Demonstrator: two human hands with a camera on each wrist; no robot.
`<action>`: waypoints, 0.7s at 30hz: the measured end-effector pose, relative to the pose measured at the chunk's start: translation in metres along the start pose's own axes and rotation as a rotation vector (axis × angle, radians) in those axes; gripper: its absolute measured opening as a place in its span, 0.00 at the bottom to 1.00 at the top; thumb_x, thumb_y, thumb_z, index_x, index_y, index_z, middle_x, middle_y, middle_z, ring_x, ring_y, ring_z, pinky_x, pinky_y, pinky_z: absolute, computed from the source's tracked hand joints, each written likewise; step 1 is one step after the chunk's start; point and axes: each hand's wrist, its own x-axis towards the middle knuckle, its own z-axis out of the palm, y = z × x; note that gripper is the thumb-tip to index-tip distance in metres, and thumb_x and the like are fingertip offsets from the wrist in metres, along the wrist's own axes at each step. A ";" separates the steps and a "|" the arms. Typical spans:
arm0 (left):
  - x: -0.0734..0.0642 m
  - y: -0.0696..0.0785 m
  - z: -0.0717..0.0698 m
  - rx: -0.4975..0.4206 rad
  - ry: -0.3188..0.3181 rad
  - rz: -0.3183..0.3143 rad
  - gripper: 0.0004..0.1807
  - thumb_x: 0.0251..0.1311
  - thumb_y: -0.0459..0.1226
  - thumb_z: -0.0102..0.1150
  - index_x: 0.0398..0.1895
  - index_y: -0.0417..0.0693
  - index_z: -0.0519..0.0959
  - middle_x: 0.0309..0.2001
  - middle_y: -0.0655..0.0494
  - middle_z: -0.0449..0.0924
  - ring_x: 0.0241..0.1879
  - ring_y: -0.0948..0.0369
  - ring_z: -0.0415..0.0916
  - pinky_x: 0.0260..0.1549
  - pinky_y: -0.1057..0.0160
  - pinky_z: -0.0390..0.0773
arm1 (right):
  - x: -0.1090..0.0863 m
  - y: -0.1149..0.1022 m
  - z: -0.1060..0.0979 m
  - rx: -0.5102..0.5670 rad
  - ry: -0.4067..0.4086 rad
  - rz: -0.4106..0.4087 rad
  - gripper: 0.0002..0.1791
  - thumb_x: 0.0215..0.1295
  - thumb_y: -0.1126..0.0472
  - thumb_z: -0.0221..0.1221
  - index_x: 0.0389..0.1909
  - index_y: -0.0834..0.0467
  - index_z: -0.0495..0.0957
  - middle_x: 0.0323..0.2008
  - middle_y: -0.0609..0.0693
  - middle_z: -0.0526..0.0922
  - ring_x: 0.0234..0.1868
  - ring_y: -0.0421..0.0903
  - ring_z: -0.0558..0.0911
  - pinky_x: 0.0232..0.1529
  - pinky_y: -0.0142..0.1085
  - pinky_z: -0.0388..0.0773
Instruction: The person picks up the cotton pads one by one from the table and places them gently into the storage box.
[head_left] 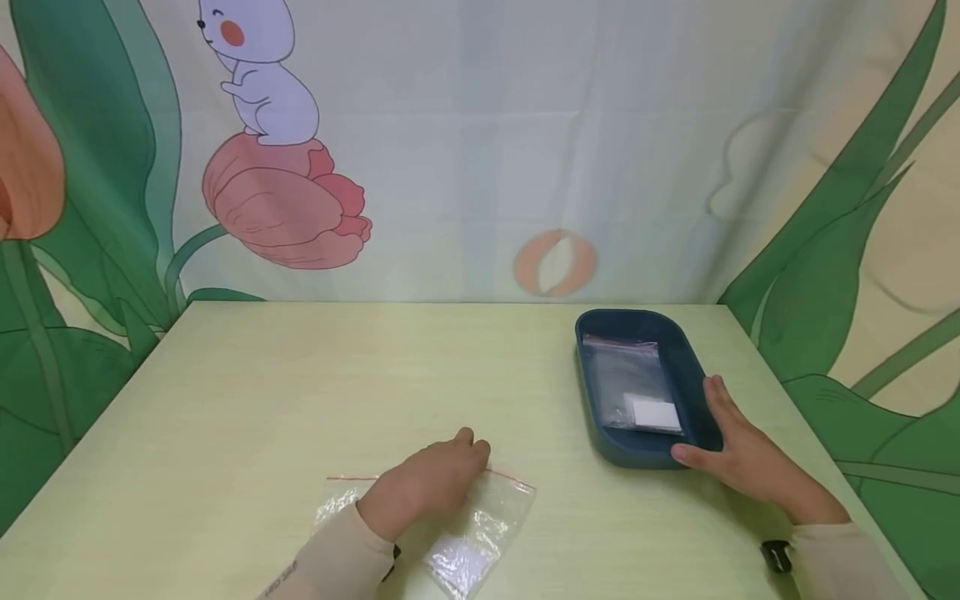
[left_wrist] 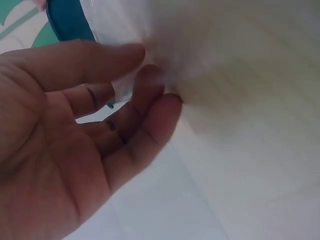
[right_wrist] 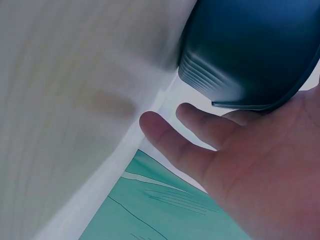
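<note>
My left hand (head_left: pixel 431 479) reaches over clear zip bags on the table. Its thumb and fingertips pinch the top edge of a clear zip bag (head_left: pixel 491 521) with a red seal line and a white piece near its bottom. Another clear zip bag (head_left: pixel 337 498) lies partly hidden under that hand and sleeve. In the left wrist view, crinkled plastic shows behind the thumb. My right hand (head_left: pixel 750 462) rests against the near right corner of a dark blue tray (head_left: pixel 693 392), thumb at the front rim, extended fingers along the right side.
Inside the tray lies a clear zip bag (head_left: pixel 630 375) with a white rectangular piece (head_left: pixel 655 414) at its near end. The pale table (head_left: pixel 300 392) ends at a printed curtain (head_left: pixel 465 167) behind it. The tray stands near the table's right edge.
</note>
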 end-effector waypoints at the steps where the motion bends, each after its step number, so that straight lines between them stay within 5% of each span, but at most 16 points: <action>1: 0.000 -0.002 -0.001 -0.049 0.007 0.003 0.20 0.55 0.17 0.58 0.50 0.39 0.74 0.40 0.51 0.65 0.19 0.65 0.57 0.18 0.69 0.64 | 0.000 0.000 0.000 -0.001 0.001 -0.001 0.64 0.66 0.42 0.64 0.79 0.58 0.24 0.78 0.61 0.22 0.73 0.76 0.43 0.61 0.74 0.52; 5: -0.002 -0.015 -0.010 -0.212 0.081 0.026 0.29 0.55 0.14 0.48 0.60 0.39 0.70 0.55 0.42 0.65 0.16 0.65 0.52 0.17 0.69 0.59 | 0.000 0.000 0.000 -0.003 0.004 -0.005 0.63 0.66 0.42 0.64 0.79 0.58 0.24 0.78 0.61 0.23 0.73 0.77 0.44 0.61 0.74 0.53; 8: -0.003 -0.026 -0.017 -0.260 0.139 0.066 0.32 0.54 0.15 0.46 0.65 0.39 0.67 0.60 0.37 0.66 0.21 0.63 0.63 0.24 0.67 0.69 | -0.001 -0.001 0.000 -0.001 0.003 -0.003 0.63 0.66 0.42 0.64 0.79 0.58 0.24 0.78 0.61 0.22 0.73 0.78 0.44 0.60 0.74 0.53; 14: -0.001 -0.038 -0.022 -0.390 0.111 0.149 0.44 0.57 0.19 0.46 0.78 0.55 0.59 0.47 0.45 0.83 0.27 0.64 0.74 0.36 0.62 0.74 | -0.002 0.000 0.001 -0.005 0.000 0.000 0.64 0.67 0.42 0.64 0.79 0.58 0.24 0.78 0.60 0.22 0.72 0.78 0.45 0.60 0.75 0.53; 17: -0.001 -0.036 -0.025 -0.468 0.102 0.199 0.40 0.59 0.21 0.46 0.75 0.58 0.65 0.49 0.51 0.83 0.36 0.61 0.79 0.35 0.63 0.75 | -0.002 -0.001 0.001 -0.001 -0.002 -0.001 0.63 0.67 0.43 0.64 0.79 0.59 0.24 0.78 0.60 0.22 0.72 0.79 0.46 0.60 0.74 0.53; 21: -0.002 -0.030 -0.032 -0.508 0.144 0.217 0.30 0.63 0.23 0.45 0.65 0.51 0.78 0.48 0.59 0.83 0.43 0.59 0.76 0.38 0.62 0.77 | -0.001 -0.002 0.000 0.002 -0.005 0.001 0.63 0.67 0.42 0.64 0.79 0.59 0.24 0.78 0.60 0.21 0.72 0.79 0.46 0.60 0.74 0.53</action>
